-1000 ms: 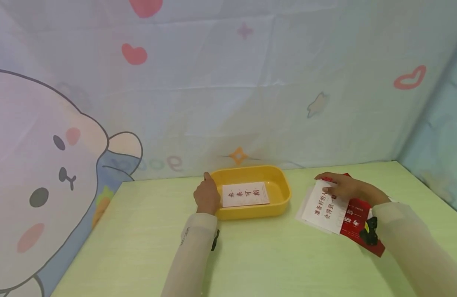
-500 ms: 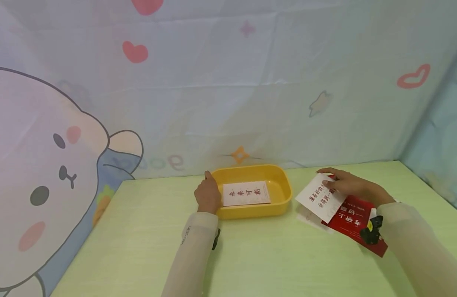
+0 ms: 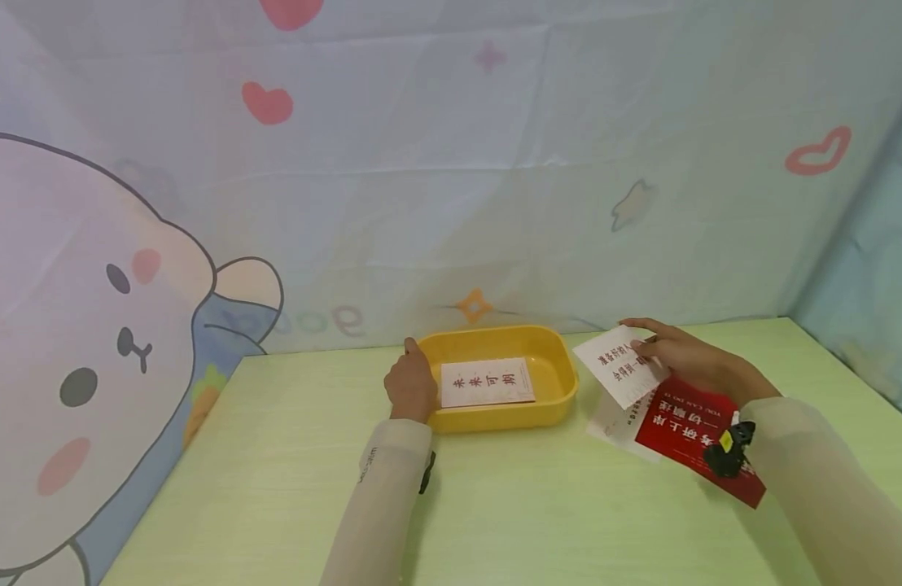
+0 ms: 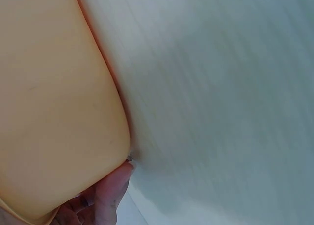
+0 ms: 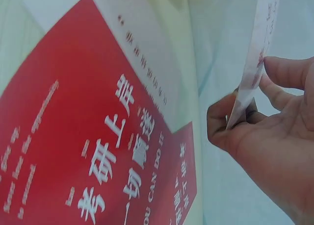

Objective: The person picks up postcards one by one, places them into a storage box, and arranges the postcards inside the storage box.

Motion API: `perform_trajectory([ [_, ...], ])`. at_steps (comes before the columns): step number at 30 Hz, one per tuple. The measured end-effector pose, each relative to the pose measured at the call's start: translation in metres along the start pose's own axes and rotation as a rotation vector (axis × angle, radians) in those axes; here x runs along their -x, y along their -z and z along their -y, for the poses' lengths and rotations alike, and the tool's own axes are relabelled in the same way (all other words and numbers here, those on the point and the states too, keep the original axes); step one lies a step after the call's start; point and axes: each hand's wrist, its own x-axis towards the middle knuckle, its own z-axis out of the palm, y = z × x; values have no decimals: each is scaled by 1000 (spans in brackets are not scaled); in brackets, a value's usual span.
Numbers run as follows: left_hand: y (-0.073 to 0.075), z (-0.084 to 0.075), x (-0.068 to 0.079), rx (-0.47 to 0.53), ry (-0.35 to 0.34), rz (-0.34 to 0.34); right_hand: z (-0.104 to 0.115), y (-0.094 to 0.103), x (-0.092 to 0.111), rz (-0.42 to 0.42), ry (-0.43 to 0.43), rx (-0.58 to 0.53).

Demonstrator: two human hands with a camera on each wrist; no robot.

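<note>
My left hand [image 3: 410, 386] grips the left end of a yellow plastic tray [image 3: 510, 418], thumb over the rim; the left wrist view shows its fingers [image 4: 112, 190] against the tray's outer wall. Inside the tray lies a white card [image 3: 488, 382] with red characters. To the right, my right hand [image 3: 689, 358] pinches another white card [image 3: 618, 368] with red lettering, raised and tilted between thumb and fingers. Beneath it a red card [image 3: 689, 431] with white characters lies partly over a pale printed card [image 3: 623, 423]. In the right wrist view the held card [image 5: 255, 63] appears edge-on.
Everything stands on a pale green table [image 3: 524, 513]. A printed cloth backdrop [image 3: 436, 203] with hearts and a cartoon bear rises right behind the tray. More red card [image 5: 186, 161] shows past the first in the right wrist view.
My right hand has lifted the white card off the pile and moved it left and up toward the tray, uncovering more of the red and pale cards. The left hand stays on the tray.
</note>
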Motion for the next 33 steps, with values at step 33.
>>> perform_trajectory([
  [33, 0, 0, -3, -24, 15, 31, 54, -60, -38, -67, 91, 43],
])
